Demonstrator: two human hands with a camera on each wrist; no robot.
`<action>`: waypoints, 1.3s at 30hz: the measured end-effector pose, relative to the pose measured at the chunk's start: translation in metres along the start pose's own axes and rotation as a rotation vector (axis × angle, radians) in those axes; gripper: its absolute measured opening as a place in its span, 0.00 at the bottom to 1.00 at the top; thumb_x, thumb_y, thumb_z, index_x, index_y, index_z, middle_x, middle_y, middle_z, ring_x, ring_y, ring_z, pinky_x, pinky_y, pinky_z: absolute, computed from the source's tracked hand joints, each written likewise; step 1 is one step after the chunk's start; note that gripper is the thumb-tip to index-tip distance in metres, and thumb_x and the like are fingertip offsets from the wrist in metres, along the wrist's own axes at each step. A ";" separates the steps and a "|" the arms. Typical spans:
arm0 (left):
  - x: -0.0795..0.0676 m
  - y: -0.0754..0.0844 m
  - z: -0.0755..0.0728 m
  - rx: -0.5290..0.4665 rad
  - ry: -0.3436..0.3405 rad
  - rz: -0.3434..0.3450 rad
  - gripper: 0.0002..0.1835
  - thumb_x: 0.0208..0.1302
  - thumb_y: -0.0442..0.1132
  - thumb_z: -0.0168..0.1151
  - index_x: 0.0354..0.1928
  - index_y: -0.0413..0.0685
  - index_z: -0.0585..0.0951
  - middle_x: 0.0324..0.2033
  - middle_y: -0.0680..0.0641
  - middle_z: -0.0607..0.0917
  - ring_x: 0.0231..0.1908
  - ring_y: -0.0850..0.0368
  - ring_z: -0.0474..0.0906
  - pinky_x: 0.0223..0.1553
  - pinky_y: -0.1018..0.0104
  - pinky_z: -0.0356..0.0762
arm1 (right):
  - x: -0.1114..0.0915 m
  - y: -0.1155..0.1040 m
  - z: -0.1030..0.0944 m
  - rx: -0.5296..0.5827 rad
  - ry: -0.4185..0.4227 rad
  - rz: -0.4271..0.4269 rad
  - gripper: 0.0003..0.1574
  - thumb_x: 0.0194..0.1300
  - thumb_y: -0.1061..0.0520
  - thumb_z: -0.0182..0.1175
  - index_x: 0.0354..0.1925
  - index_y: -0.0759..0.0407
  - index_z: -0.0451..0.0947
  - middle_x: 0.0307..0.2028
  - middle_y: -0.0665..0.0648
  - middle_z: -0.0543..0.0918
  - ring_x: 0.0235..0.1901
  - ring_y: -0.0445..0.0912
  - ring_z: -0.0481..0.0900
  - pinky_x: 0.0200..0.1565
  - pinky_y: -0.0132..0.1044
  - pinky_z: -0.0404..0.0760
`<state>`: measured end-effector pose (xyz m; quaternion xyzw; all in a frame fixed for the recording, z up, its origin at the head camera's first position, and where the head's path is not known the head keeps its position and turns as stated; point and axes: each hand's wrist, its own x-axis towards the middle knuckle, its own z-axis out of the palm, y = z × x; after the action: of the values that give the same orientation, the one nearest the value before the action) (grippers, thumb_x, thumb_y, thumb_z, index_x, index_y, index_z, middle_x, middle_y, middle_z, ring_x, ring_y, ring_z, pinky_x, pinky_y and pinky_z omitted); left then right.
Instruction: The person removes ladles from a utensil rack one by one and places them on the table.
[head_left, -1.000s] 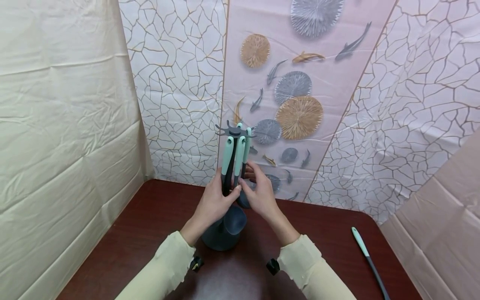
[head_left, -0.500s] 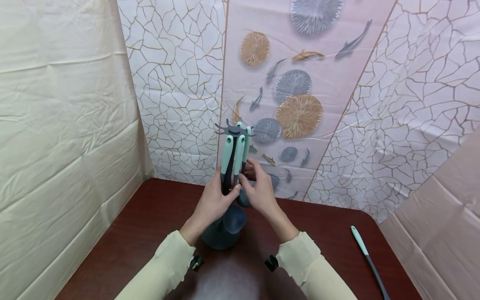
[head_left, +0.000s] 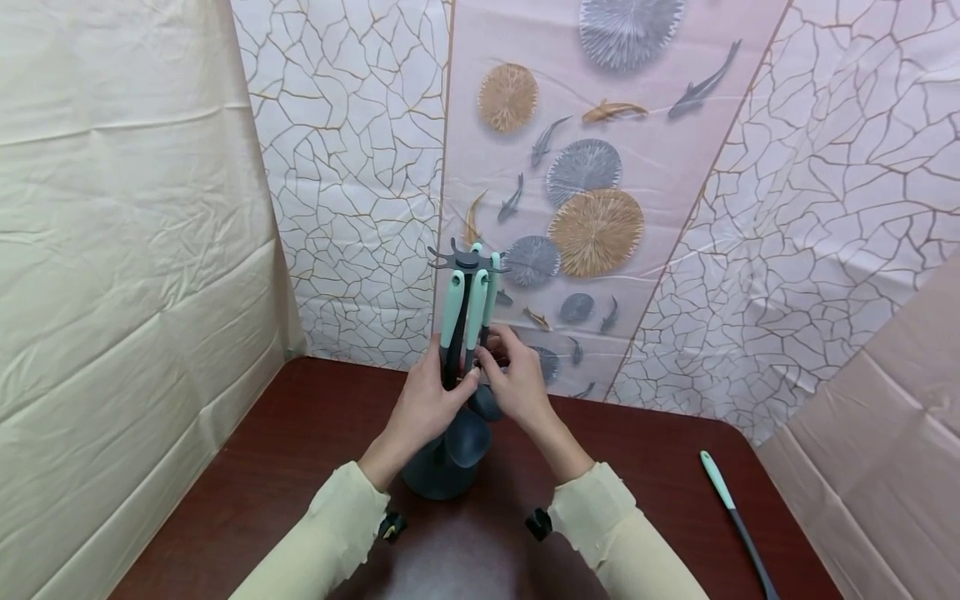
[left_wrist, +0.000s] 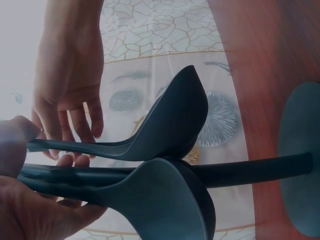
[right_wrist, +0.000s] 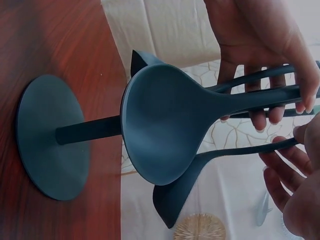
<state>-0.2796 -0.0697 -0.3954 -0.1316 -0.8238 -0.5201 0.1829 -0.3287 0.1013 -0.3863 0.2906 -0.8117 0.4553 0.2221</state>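
A dark utensil stand (head_left: 467, 260) with hooks round its top stands upright on its round base (right_wrist: 52, 165). Several utensils with mint-green handle ends (head_left: 476, 308) hang from it. My left hand (head_left: 426, 402) curls round the stand's pole and the lower handle of a ladle (right_wrist: 157, 120), its thumb in front. To the right, my right hand (head_left: 519, 382) pinches the dark handle of a second deep-bowled utensil (right_wrist: 175, 197), whose bowl hangs beside the ladle. Another dark utensil head (right_wrist: 143, 61) shows partly behind the ladle. The right hand's far fingers are partly hidden in the head view.
A loose utensil (head_left: 738, 525) with a mint handle end lies at the right of the dark red table (head_left: 322, 467), its head out of frame. Patterned cloth (head_left: 360, 183) hangs behind the table, and plain cream cloth (head_left: 135, 292) on the left.
The fingers of my right hand have shifted slightly and bent more at the handle. The left hand and the stand stay nearly still; the head view has tilted a little.
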 end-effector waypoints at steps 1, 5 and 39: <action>0.000 0.000 0.000 -0.002 0.001 0.001 0.33 0.73 0.51 0.67 0.72 0.53 0.65 0.43 0.46 0.83 0.46 0.50 0.82 0.49 0.48 0.83 | 0.000 0.000 0.000 -0.005 0.001 -0.001 0.14 0.80 0.56 0.61 0.60 0.52 0.79 0.39 0.56 0.89 0.37 0.46 0.88 0.41 0.45 0.86; 0.000 0.000 0.000 -0.003 0.007 0.011 0.31 0.73 0.50 0.67 0.71 0.52 0.66 0.43 0.43 0.83 0.44 0.50 0.82 0.48 0.48 0.82 | 0.001 -0.001 0.001 -0.021 0.002 -0.004 0.13 0.80 0.57 0.61 0.59 0.53 0.80 0.37 0.53 0.89 0.36 0.45 0.88 0.40 0.44 0.86; 0.002 0.001 0.001 0.017 -0.028 -0.007 0.37 0.74 0.46 0.67 0.77 0.51 0.61 0.44 0.44 0.83 0.44 0.47 0.84 0.49 0.45 0.82 | -0.002 0.002 -0.007 -0.045 -0.046 -0.004 0.09 0.81 0.54 0.60 0.54 0.54 0.78 0.34 0.54 0.86 0.33 0.54 0.88 0.36 0.43 0.85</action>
<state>-0.2811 -0.0682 -0.3939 -0.1342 -0.8313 -0.5117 0.1708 -0.3278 0.1089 -0.3850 0.2975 -0.8261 0.4299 0.2105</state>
